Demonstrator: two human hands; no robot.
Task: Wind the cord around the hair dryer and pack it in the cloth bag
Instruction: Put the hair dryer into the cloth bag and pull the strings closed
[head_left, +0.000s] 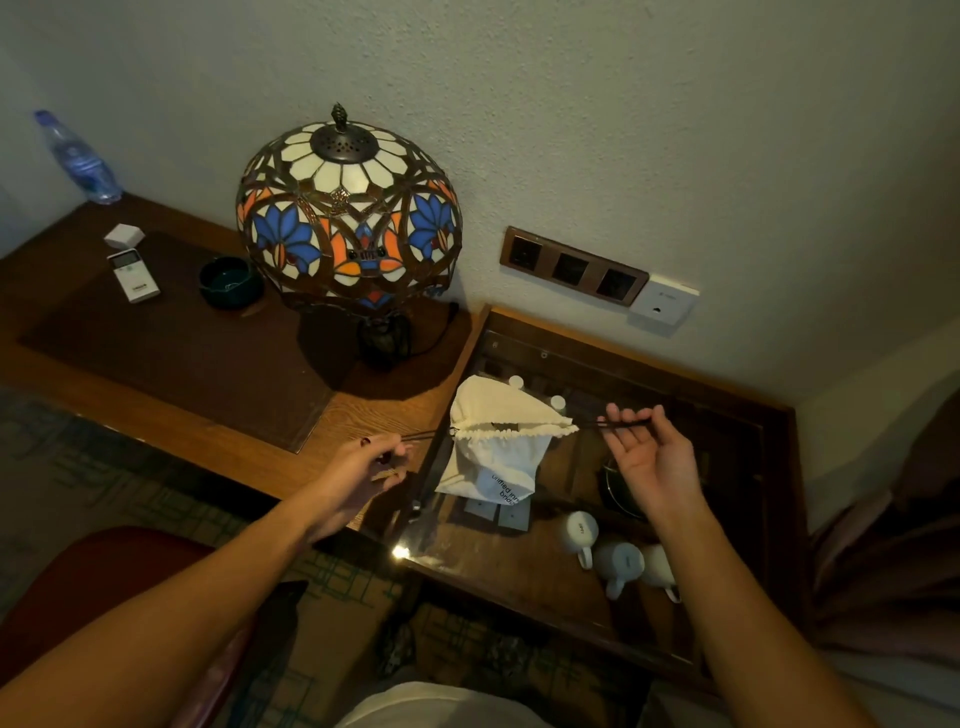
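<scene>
A cream cloth bag with dark printed text hangs over the glass-topped cabinet, its gathered mouth pulled nearly closed. A dark drawstring runs out of both sides of the mouth. My left hand pinches the left end of the string at the desk's corner. My right hand, palm up, holds the right end across its fingertips. The bag bulges as if filled; the hair dryer and its cord are hidden from view.
A stained-glass lamp stands on the wooden desk with a green ashtray, a remote and a water bottle. White mugs lie under the glass. A wall socket panel sits behind. A red chair is at lower left.
</scene>
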